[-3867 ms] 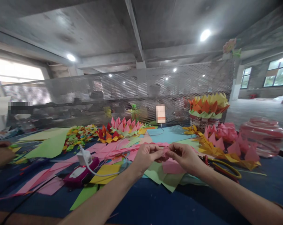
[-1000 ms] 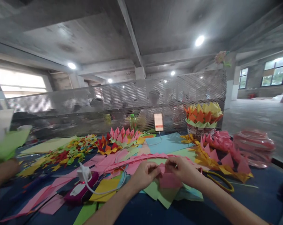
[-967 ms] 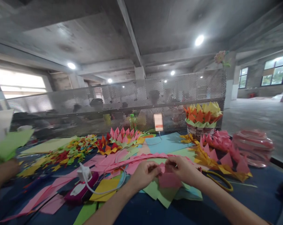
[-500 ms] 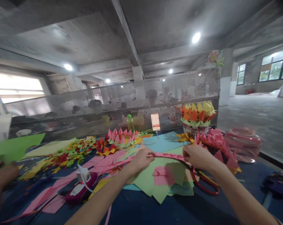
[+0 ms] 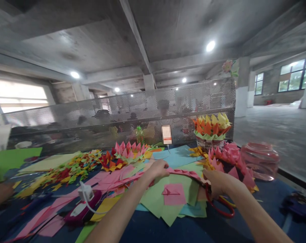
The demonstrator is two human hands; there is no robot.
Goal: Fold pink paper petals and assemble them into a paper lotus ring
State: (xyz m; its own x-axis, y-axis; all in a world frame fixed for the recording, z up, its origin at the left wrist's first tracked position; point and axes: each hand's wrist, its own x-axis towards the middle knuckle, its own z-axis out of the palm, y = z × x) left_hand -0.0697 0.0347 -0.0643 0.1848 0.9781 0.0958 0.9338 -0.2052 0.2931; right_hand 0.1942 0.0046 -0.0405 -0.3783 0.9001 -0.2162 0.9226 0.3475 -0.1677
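A narrow folded pink paper strip (image 5: 184, 172) runs between my two hands over a pile of green paper sheets (image 5: 155, 206). My left hand (image 5: 159, 169) is closed on the strip, pinching it near the middle of the table. Beyond the strip's right end, my right hand (image 5: 220, 184) is curled down over red-handled scissors (image 5: 220, 211). Its fingers are bent in at the handle, and their tips are partly hidden. Below the strip, a pink paper square (image 5: 174, 197) with a small folded piece on it lies on the green sheets.
At left are a purple power strip (image 5: 79, 212) with a white charger, paper scraps (image 5: 77, 167) and another person's hand (image 5: 2, 194) by a green sheet (image 5: 16, 157). Paper lotus flowers (image 5: 129, 152), a layered one (image 5: 211, 128) and a clear pink jar (image 5: 260, 162) stand farther back.
My right hand has moved down from the strip's end onto the scissors' handle. My left hand stays on the strip. The other person's green sheet has lowered and shifted left.
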